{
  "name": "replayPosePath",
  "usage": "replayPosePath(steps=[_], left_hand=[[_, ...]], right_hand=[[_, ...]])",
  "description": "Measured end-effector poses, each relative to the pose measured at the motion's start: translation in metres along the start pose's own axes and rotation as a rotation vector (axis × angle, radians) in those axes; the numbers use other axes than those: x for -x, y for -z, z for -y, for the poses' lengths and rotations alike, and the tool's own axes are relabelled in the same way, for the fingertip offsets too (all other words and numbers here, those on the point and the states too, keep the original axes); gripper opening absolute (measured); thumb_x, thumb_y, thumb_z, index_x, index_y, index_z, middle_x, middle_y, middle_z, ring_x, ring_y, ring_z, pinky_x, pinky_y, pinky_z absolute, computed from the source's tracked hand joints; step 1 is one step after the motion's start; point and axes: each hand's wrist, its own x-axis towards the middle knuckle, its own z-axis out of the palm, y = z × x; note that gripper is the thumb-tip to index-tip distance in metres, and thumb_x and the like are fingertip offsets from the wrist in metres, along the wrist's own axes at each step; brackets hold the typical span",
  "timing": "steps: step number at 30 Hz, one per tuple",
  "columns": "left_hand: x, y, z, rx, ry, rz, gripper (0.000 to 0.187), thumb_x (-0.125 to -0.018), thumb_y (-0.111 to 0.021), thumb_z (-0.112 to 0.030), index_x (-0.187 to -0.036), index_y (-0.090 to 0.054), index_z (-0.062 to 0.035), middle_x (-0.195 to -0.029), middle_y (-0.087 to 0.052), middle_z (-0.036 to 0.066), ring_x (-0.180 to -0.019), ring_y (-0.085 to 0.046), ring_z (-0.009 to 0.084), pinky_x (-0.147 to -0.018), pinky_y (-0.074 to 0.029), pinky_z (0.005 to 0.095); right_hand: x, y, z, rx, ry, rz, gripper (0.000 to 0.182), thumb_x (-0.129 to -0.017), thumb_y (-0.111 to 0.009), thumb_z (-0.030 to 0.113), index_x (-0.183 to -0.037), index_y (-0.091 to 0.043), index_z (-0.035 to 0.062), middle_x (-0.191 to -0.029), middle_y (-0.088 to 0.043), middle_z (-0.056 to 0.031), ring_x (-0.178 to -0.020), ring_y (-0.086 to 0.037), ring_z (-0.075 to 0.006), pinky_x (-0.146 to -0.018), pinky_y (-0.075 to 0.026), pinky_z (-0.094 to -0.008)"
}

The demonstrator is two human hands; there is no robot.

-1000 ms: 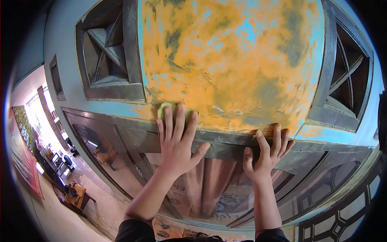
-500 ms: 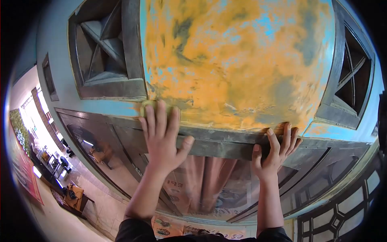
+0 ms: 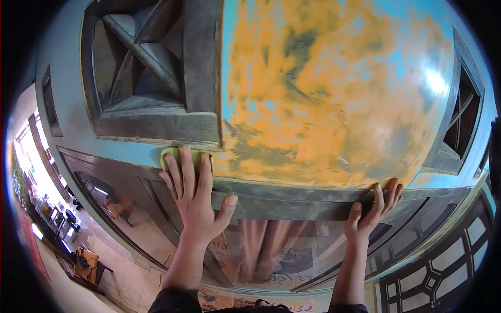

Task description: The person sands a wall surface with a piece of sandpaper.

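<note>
Under the fingers of my left hand (image 3: 195,195) is a yellow-green pad (image 3: 168,154), pressed flat against the light blue wall strip (image 3: 130,148) below the left vent. The thumb of that hand is spread apart from the fingers. My right hand (image 3: 370,208) rests with spread fingers on the dark wooden frame (image 3: 282,201), holding nothing that shows. Between and above both hands is a wall panel (image 3: 323,104) with patchy orange, blue and grey paint.
A wooden vent (image 3: 148,62) with crossed bars is at upper left, another vent (image 3: 462,115) at right. Glass panes with a curtain (image 3: 261,245) lie below the frame. A patterned grille (image 3: 433,279) is at lower right, an orange chair (image 3: 86,266) at lower left.
My left hand and the pad have slid left along the blue strip, away from the orange panel. The view has shifted, and the left vent looks larger. My right hand stays at the frame.
</note>
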Motion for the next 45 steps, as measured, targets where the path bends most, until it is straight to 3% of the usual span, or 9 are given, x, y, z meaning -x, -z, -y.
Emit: replayPosePath(steps=[5,8,11,14,16,20,26,29,45], left_hand=[[0.003,0.003,0.034,-0.039,0.03,-0.031,0.074,-0.096,-0.046,-0.054,-0.147,-0.039,-0.0001,-0.159,-0.021,0.028,-0.148,-0.009,0.0512,-0.115,-0.001,0.0632],[0.012,-0.001,0.024,0.017,0.009,-0.009,0.075,-0.095,-0.05,-0.055,-0.145,-0.042,-0.0008,-0.158,-0.022,0.029,-0.147,-0.008,0.0532,-0.114,-0.001,0.0652],[0.011,-0.006,0.023,0.042,-0.033,0.002,0.074,-0.093,-0.052,-0.056,-0.142,-0.047,-0.0016,-0.157,-0.023,0.03,-0.147,-0.006,0.0541,-0.113,0.002,0.0671],[-0.003,0.004,0.023,0.017,-0.066,0.047,0.076,-0.093,-0.051,-0.058,-0.144,-0.045,-0.0012,-0.158,-0.021,0.03,-0.147,-0.005,0.0533,-0.113,0.002,0.0671],[-0.008,0.008,0.017,-0.017,-0.063,0.086,0.082,-0.094,-0.048,-0.061,-0.147,-0.038,0.0007,-0.159,-0.017,0.03,-0.147,-0.004,0.053,-0.114,0.001,0.0661],[0.009,-0.002,0.008,-0.031,-0.151,0.104,0.079,-0.093,-0.052,-0.059,-0.145,-0.042,-0.0002,-0.159,-0.017,0.031,-0.147,-0.004,0.0529,-0.114,0.003,0.0655],[-0.007,0.007,0.0,0.011,-0.108,0.127,0.077,-0.093,-0.054,-0.055,-0.145,-0.042,-0.0007,-0.158,-0.02,0.031,-0.147,-0.005,0.053,-0.113,0.003,0.0666],[0.002,-0.002,-0.009,0.008,-0.109,0.107,0.076,-0.094,-0.053,-0.054,-0.146,-0.041,0.0004,-0.157,-0.02,0.032,-0.147,-0.006,0.054,-0.113,0.002,0.067],[-0.017,0.003,-0.022,-0.02,-0.081,0.115,0.08,-0.092,-0.055,-0.054,-0.148,-0.037,0.0014,-0.158,-0.015,0.032,-0.146,-0.004,0.055,-0.112,0.001,0.0683]], right_hand=[[0.001,-0.004,0.009,0.008,-0.03,-0.025,0.052,-0.101,-0.042,0.046,-0.139,-0.043,0.0112,-0.156,-0.029,-0.0256,-0.147,-0.017,-0.047,-0.116,-0.01,-0.0627],[0.001,-0.006,0.022,0.006,-0.05,-0.022,0.055,-0.102,-0.041,0.046,-0.144,-0.039,0.0095,-0.157,-0.025,-0.0261,-0.147,-0.015,-0.0481,-0.116,-0.011,-0.0627],[0.004,-0.009,0.033,-0.04,-0.082,-0.022,0.062,-0.101,-0.043,0.043,-0.148,-0.035,0.0032,-0.16,-0.021,-0.0228,-0.15,-0.012,-0.0416,-0.118,-0.011,-0.0577],[0.005,-0.01,0.033,-0.016,-0.103,-0.01,0.065,-0.101,-0.044,0.044,-0.15,-0.032,0.0024,-0.16,-0.019,-0.0227,-0.15,-0.011,-0.0416,-0.119,-0.01,-0.0578],[0.004,-0.01,0.032,0.009,-0.085,-0.012,0.066,-0.101,-0.044,0.044,-0.15,-0.032,0.0022,-0.16,-0.019,-0.0227,-0.15,-0.01,-0.0417,-0.119,-0.01,-0.0579],[0.005,-0.01,0.03,0.005,-0.07,-0.013,0.067,-0.101,-0.043,0.045,-0.15,-0.031,0.0021,-0.16,-0.019,-0.0228,-0.15,-0.01,-0.042,-0.119,-0.009,-0.0581],[0.005,-0.01,0.029,0.005,-0.073,-0.001,0.068,-0.101,-0.042,0.047,-0.151,-0.03,0.0035,-0.16,-0.019,-0.0231,-0.15,-0.01,-0.0436,-0.118,-0.008,-0.0599],[0.008,-0.009,0.025,-0.021,-0.093,0.005,0.066,-0.099,-0.044,0.049,-0.151,-0.031,0.0109,-0.16,-0.018,-0.0256,-0.148,-0.011,-0.0471,-0.116,-0.009,-0.0641],[0.008,-0.005,0.025,-0.029,-0.086,0.036,0.067,-0.1,-0.04,0.051,-0.151,-0.032,0.0068,-0.161,-0.018,-0.023,-0.149,-0.009,-0.0448,-0.117,-0.006,-0.0629]])
